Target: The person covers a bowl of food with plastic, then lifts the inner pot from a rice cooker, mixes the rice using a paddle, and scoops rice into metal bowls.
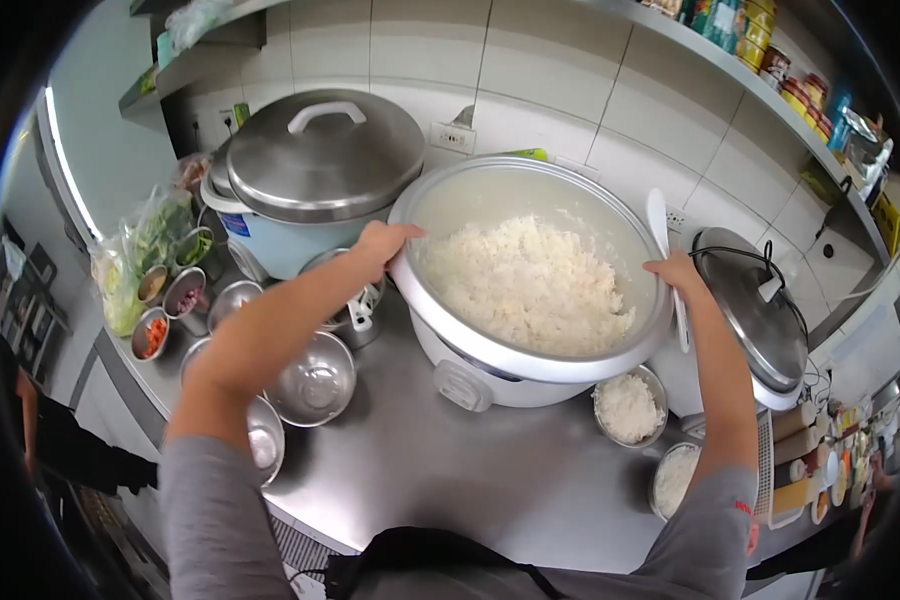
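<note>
A big white rice cooker [467,345] without its lid stands on the steel counter, tilted a little towards me. Cooked white rice [530,285] is heaped inside it. My left hand [383,245] grips the cooker's rim on the left side, its fingers partly hidden. On the right, my right hand [676,271] is closed around a white rice paddle [657,218], with the thumb against the cooker's rim. Two metal bowls of rice, one [629,408] near the cooker and another [674,478] by my right forearm, sit on the counter.
A lidded light-blue rice cooker [315,160] stands back left; another lidded cooker [755,310] is at right. Empty metal bowls [315,378], small cups of chopped vegetables [151,335] and bagged greens [150,235] line the left. A shelf [740,75] overhangs. People stand at both edges.
</note>
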Demonstrator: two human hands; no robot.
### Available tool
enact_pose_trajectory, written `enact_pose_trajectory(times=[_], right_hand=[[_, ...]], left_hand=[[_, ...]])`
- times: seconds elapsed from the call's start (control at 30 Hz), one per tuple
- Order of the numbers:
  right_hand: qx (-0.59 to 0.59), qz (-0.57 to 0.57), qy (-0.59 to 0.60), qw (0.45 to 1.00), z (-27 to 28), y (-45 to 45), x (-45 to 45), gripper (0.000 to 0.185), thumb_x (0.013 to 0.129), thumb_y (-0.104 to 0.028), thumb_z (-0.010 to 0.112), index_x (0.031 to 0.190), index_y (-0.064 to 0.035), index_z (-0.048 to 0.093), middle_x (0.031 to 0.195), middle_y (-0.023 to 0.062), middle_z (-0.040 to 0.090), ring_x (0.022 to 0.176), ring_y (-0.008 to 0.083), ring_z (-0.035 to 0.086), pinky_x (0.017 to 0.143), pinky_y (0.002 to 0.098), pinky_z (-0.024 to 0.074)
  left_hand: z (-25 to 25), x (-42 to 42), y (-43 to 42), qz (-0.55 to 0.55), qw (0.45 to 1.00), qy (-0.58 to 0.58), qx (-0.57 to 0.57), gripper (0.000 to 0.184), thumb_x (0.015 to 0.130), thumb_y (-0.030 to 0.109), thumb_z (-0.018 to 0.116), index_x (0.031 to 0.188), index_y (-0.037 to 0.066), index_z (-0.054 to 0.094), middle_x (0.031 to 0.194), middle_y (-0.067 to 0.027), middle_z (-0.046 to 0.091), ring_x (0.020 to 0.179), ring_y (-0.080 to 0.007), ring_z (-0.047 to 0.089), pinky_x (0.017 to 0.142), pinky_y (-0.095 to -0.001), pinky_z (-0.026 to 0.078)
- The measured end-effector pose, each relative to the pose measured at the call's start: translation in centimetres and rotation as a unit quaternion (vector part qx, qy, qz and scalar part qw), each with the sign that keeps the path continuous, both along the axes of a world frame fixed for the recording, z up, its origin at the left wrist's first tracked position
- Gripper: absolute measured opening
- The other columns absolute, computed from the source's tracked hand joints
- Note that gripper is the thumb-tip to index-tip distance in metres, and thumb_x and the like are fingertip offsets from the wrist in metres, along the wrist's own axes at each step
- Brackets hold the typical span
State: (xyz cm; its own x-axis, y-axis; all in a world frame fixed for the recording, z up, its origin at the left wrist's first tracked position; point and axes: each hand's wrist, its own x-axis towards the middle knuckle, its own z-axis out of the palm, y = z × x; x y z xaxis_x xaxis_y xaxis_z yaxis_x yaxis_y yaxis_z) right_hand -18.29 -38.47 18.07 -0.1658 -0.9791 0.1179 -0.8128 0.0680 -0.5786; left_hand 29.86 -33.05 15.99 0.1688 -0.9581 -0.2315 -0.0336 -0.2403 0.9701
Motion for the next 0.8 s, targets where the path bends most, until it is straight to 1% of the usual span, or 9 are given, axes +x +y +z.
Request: enact_pose_trajectory(times=[0.03,0.1,0.17,0.23,0.37,0.47,0.63,0.7,0.8], right_hand=[[0.004,0.004,0.004,1.0,0.1,0.4,0.4,0.04,0.064,-0.022,0.065,0.089,0.0078,0.058,0.08,0.0195,0.061,0.072,0.0266,0.061,0.065,0.0344,0.0467],[-0.032,-0.009,-0.111,0.993,1.1,2.0,1.1,0.038,0.061,-0.016,0.069,0.088,0.0078,0.057,0.076,0.0145,0.06,0.066,0.0204,0.058,0.059,0.0309,0.0456],[-0.044,-0.011,-0.148,0.988,2.8,2.8,1.1,0.036,0.062,-0.016,0.068,0.088,0.0075,0.057,0.076,0.0139,0.06,0.064,0.0197,0.058,0.058,0.0304,0.0454],[-0.054,-0.014,-0.18,0.982,4.9,3.4,0.8,0.035,0.063,-0.016,0.068,0.087,0.0071,0.057,0.076,0.0134,0.06,0.063,0.019,0.057,0.057,0.0299,0.0452],[-0.077,-0.021,-0.148,0.986,10.0,4.8,0.0,0.025,0.068,-0.016,0.065,0.081,0.0028,0.057,0.072,0.0091,0.058,0.062,0.0178,0.056,0.058,0.0309,0.0456],[-0.104,0.009,-0.203,0.974,13.6,9.0,0.9,0.028,0.069,-0.016,0.064,0.086,0.0056,0.057,0.073,0.0122,0.059,0.061,0.0201,0.058,0.056,0.0312,0.046],[-0.108,0.029,-0.268,0.957,17.7,16.8,0.6,0.025,0.071,-0.016,0.062,0.083,0.0038,0.055,0.071,0.0098,0.057,0.057,0.0174,0.056,0.052,0.0284,0.0462],[-0.096,0.075,-0.351,0.929,18.3,21.3,1.3,0.022,0.07,-0.015,0.061,0.081,0.0035,0.056,0.07,0.0098,0.058,0.056,0.0153,0.057,0.05,0.026,0.0459],[-0.129,0.049,-0.35,0.926,17.5,28.3,2.1,0.02,0.07,-0.014,0.061,0.08,0.003,0.056,0.067,0.0081,0.058,0.054,0.0137,0.055,0.048,0.0249,0.0449]], left_hand=[[0.4,0.3,-0.1,-0.004,0.999,-0.022,0.024,0.045,0.066,0.022,0.067,0.096,-0.007,0.053,0.082,-0.0154,0.057,0.061,-0.0218,0.055,0.051,-0.0346,0.042],[2.2,-0.7,1.0,0.035,0.997,-0.064,0.019,0.044,0.066,0.021,0.066,0.097,-0.008,0.053,0.081,-0.0156,0.058,0.061,-0.0225,0.056,0.051,-0.0348,0.043],[4.0,-1.4,1.7,0.067,0.992,-0.109,0.014,0.044,0.066,0.02,0.066,0.097,-0.008,0.053,0.081,-0.0158,0.058,0.061,-0.0232,0.057,0.051,-0.035,0.044],[5.4,-1.0,1.2,0.026,0.999,-0.033,-0.01,0.043,0.069,0.021,0.063,0.098,-0.008,0.053,0.083,-0.0159,0.058,0.065,-0.0244,0.058,0.053,-0.0351,0.045],[8.6,0.6,-1.7,-0.02,0.994,0.015,-0.103,0.041,0.077,0.028,0.051,0.101,-0.005,0.053,0.09,-0.0158,0.059,0.073,-0.0239,0.06,0.061,-0.0374,0.048],[15.4,-1.8,4.2,-0.028,0.99,0.071,-0.116,0.037,0.082,0.028,0.044,0.105,-0.001,0.051,0.096,-0.0169,0.058,0.083,-0.0244,0.059,0.073,-0.0358,0.048],[21.8,-1.4,12.7,-0.028,0.981,0.013,-0.189,0.037,0.08,0.025,0.044,0.104,-0.003,0.049,0.091,-0.0188,0.057,0.08,-0.0248,0.06,0.072,-0.0375,0.05],[22.6,-1.1,17.6,-0.042,0.981,0.034,-0.188,0.037,0.079,0.024,0.045,0.102,-0.005,0.049,0.089,-0.0196,0.057,0.078,-0.025,0.06,0.071,-0.0376,0.05],[21.7,0.9,22.1,-0.081,0.973,0.072,-0.202,0.038,0.074,0.021,0.05,0.097,-0.009,0.048,0.083,-0.0214,0.056,0.069,-0.0265,0.061,0.066,-0.0366,0.052]])
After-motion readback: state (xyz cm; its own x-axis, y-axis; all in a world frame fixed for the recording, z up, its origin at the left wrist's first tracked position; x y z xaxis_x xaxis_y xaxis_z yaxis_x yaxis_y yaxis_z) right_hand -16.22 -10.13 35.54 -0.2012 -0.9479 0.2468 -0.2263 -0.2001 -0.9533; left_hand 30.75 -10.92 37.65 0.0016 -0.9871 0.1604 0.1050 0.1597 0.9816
